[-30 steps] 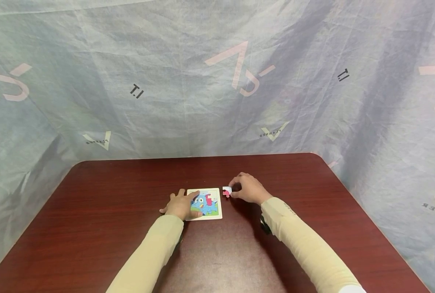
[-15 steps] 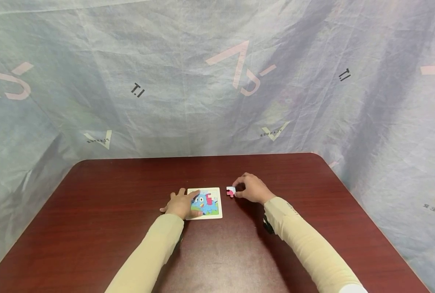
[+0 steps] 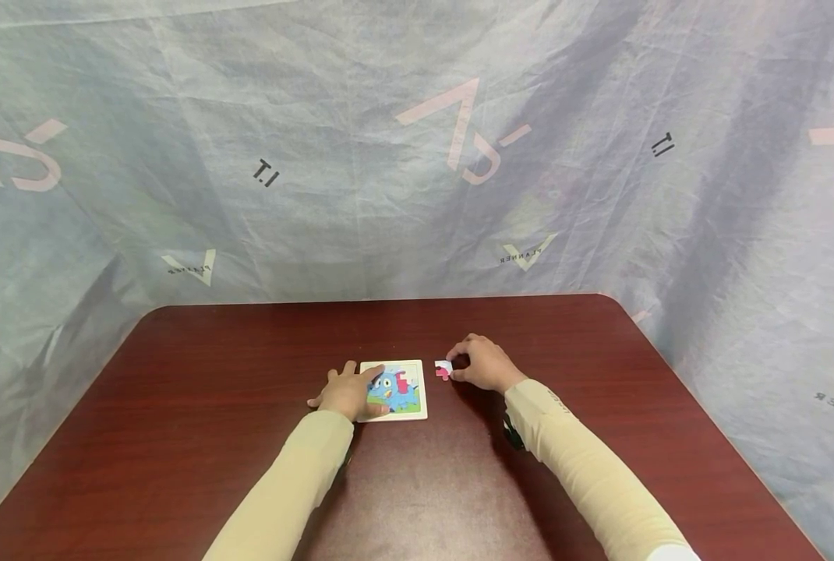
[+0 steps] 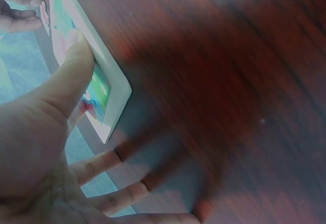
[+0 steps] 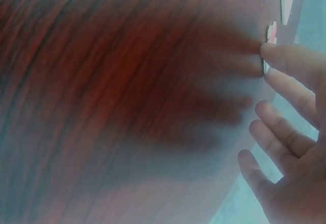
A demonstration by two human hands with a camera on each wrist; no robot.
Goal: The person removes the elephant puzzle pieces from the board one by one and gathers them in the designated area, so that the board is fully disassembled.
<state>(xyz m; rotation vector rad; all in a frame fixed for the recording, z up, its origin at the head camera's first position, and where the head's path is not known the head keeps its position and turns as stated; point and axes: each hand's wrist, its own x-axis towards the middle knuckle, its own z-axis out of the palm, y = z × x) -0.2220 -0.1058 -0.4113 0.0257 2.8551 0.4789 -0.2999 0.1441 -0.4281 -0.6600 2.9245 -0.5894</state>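
Piece (image 3: 443,368), seemingly pinched by right fingers (image 5: 290,61), now sits farther from the puzzle (image 3: 406,416).

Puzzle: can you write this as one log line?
left hand: rests on puzzle | right hand: pinches piece | piece: right of puzzle, apart

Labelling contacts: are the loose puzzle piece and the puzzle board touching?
Apart. The head view shows a strip of bare table between the puzzle piece and the puzzle board's right edge.

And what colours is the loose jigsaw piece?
The small flat jigsaw piece is pink and white, clearest in head view.
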